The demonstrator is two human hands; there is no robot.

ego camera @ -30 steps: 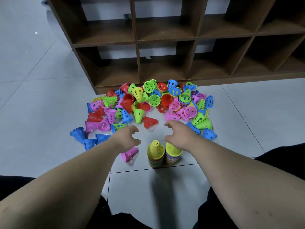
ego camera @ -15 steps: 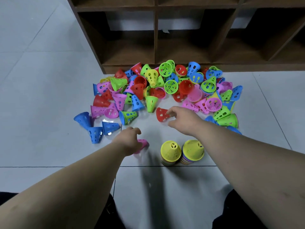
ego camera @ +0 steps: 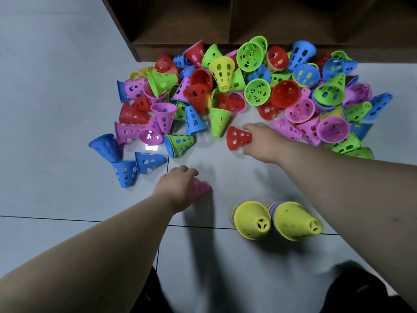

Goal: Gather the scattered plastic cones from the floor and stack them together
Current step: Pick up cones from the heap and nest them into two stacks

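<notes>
Left hand [ego camera: 178, 187] curls round a pink cone [ego camera: 202, 188]; right hand [ego camera: 265, 143] pinches a red cone [ego camera: 237, 137] — at the near edge of the pile [ego camera: 257, 93].

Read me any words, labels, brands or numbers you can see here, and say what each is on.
None readable: no text shows on the scattered perforated plastic cones, the two yellow-topped cone stacks, the brown wooden shelf unit or the grey floor tiles.
</notes>
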